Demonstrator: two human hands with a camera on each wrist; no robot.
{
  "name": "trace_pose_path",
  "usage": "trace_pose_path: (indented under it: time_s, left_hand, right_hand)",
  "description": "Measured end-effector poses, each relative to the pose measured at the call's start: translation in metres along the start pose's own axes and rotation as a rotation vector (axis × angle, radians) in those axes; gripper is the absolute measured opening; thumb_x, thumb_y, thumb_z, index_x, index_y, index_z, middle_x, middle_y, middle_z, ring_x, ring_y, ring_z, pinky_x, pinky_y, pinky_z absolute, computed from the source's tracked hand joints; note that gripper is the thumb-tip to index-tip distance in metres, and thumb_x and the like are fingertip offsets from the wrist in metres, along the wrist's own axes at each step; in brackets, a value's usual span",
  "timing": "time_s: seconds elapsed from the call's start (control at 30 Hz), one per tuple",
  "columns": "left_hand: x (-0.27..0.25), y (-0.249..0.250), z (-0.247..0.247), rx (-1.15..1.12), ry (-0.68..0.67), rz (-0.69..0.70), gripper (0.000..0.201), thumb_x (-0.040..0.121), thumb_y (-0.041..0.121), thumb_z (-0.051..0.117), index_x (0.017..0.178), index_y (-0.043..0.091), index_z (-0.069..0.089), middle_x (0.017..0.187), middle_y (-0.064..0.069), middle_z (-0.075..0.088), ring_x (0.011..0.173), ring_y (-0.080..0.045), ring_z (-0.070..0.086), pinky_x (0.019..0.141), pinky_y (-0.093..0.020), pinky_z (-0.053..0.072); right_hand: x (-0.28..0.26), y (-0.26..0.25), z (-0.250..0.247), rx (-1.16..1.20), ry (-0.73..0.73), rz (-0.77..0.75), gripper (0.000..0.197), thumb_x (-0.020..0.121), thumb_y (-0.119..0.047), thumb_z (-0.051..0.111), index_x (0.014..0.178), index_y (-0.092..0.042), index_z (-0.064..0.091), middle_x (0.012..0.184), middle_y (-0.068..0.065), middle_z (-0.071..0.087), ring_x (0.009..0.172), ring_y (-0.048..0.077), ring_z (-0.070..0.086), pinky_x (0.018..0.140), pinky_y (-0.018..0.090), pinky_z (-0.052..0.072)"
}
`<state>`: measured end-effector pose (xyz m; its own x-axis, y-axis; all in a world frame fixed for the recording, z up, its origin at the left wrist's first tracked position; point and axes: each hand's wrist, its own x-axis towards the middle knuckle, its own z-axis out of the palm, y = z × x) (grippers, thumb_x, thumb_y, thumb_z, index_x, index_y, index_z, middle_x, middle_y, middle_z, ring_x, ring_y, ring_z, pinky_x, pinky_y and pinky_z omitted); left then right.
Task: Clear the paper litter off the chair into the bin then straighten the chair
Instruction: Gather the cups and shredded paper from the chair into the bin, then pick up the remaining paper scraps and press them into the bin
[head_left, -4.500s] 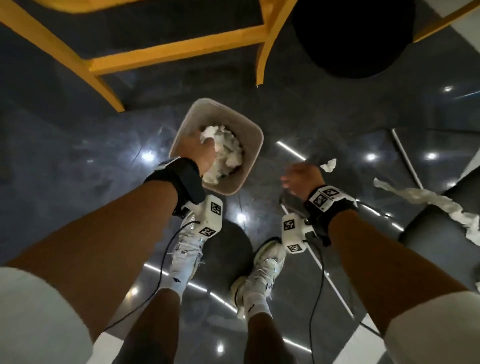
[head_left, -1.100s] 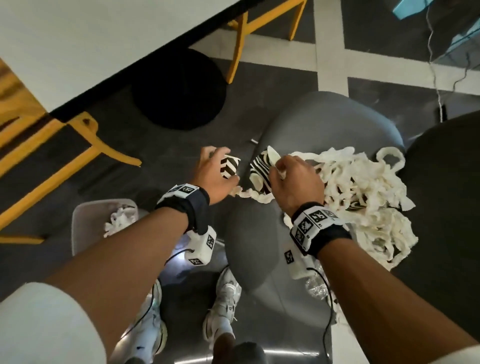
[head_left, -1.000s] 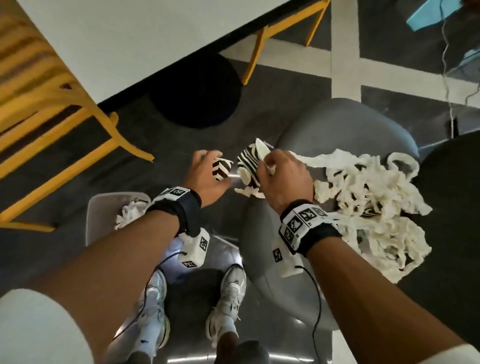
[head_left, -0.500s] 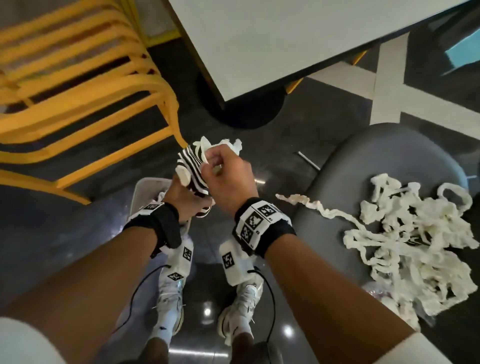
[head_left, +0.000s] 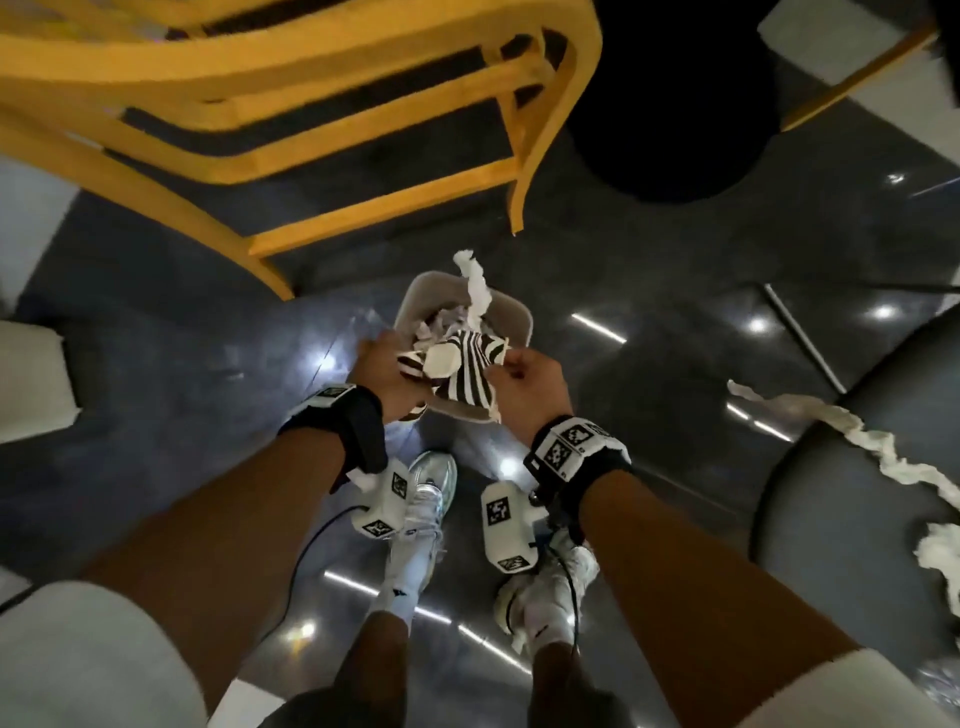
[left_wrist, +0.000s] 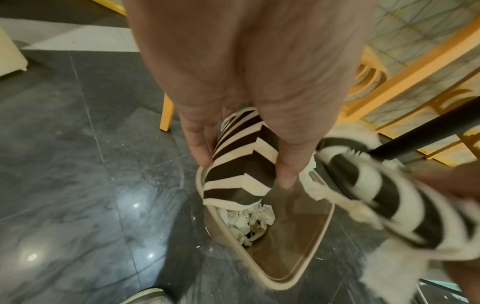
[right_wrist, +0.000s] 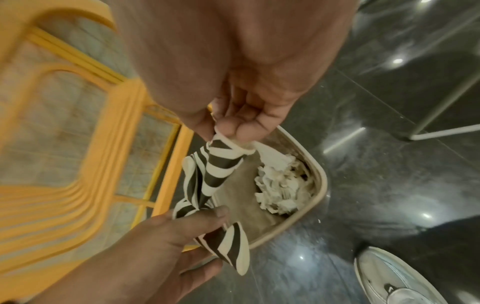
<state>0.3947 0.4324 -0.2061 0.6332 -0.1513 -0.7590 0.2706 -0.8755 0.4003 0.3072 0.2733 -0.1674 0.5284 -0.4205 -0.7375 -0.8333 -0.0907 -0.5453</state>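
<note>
Both hands hang over the bin (head_left: 511, 317), each closed on striped paper. The left hand (head_left: 382, 371) grips a striped cup (left_wrist: 241, 164) between fingers and thumb; the right hand (head_left: 530, 379) pinches another striped piece (right_wrist: 215, 174) with white shreds. Crumpled paper (right_wrist: 280, 189) lies in the bin. The grey chair (head_left: 857, 493), at 3 o'clock, carries a paper strip (head_left: 852, 436). A yellow chair (head_left: 322, 104) stands at 12 o'clock.

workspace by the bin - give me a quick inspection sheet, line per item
surface: glossy dark floor, light glare.
job's things: beige bin holds white paper; striped paper pieces held over it; paper strips on grey chair.
clutter: nothing seen on the floor.
grippers: left hand grips one striped piece, right hand pinches another.
cables: black wrist-camera leads.
surroundings: yellow chair, black table base.
</note>
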Motion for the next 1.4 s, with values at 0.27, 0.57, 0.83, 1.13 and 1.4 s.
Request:
trace_pose_path:
  time_s: [0.27, 0.57, 0.83, 1.13, 1.4]
  left_hand:
    - [0.039, -0.017, 0.007, -0.037, 0.020, 0.131, 0.062, 0.056, 0.035, 0.075, 0.114, 0.027, 0.055, 0.119, -0.003, 0.057, 0.102, -0.018, 0.062, 0.090, -0.034, 0.056]
    - [0.000, 0.029, -0.006, 0.117, -0.054, 0.111, 0.052, 0.084, 0.018, 0.064, 0.133, 0.012, 0.048, 0.130, -0.013, 0.059, 0.121, -0.032, 0.056, 0.097, -0.032, 0.045]
    - [-0.052, 0.147, 0.032, 0.348, -0.161, 0.369, 0.010, 0.084, 0.007, 0.058, 0.093, 0.009, 0.060, 0.090, -0.004, 0.069, 0.092, -0.032, 0.066, 0.084, -0.040, 0.051]
    - [-0.141, 0.286, 0.210, 0.365, -0.290, 0.633, 0.046, 0.084, 0.015, 0.065, 0.129, 0.021, 0.054, 0.116, -0.005, 0.055, 0.106, -0.026, 0.061, 0.097, -0.035, 0.047]
    - [-0.178, 0.330, 0.336, 0.648, -0.111, 0.754, 0.042, 0.081, 0.009, 0.062, 0.120, 0.023, 0.062, 0.123, -0.011, 0.044, 0.113, -0.037, 0.042, 0.098, -0.041, 0.040]
  right_hand:
    - [0.078, 0.032, 0.036, -0.067, -0.087, 0.227, 0.045, 0.078, -0.029, 0.062, 0.120, -0.011, 0.062, 0.117, 0.015, 0.069, 0.107, 0.033, 0.067, 0.095, 0.044, 0.055]
    - [0.027, 0.032, -0.020, 0.031, -0.261, 0.190, 0.014, 0.086, -0.006, 0.060, 0.082, -0.004, 0.074, 0.079, 0.010, 0.070, 0.074, 0.019, 0.065, 0.072, 0.033, 0.057]
    - [-0.030, 0.095, -0.162, 0.204, 0.060, 0.177, 0.013, 0.077, -0.030, 0.053, 0.070, -0.032, 0.064, 0.093, 0.008, 0.075, 0.092, 0.028, 0.072, 0.087, 0.045, 0.059]
    - [-0.121, 0.230, -0.367, 0.126, 0.578, 0.203, 0.017, 0.087, -0.021, 0.056, 0.099, -0.022, 0.069, 0.093, 0.000, 0.073, 0.089, 0.024, 0.069, 0.086, 0.037, 0.056]
    - [-0.160, 0.327, -0.411, 0.035, 0.593, 0.182, 0.022, 0.089, -0.020, 0.058, 0.109, -0.019, 0.067, 0.106, 0.001, 0.071, 0.094, 0.020, 0.066, 0.089, 0.036, 0.055]
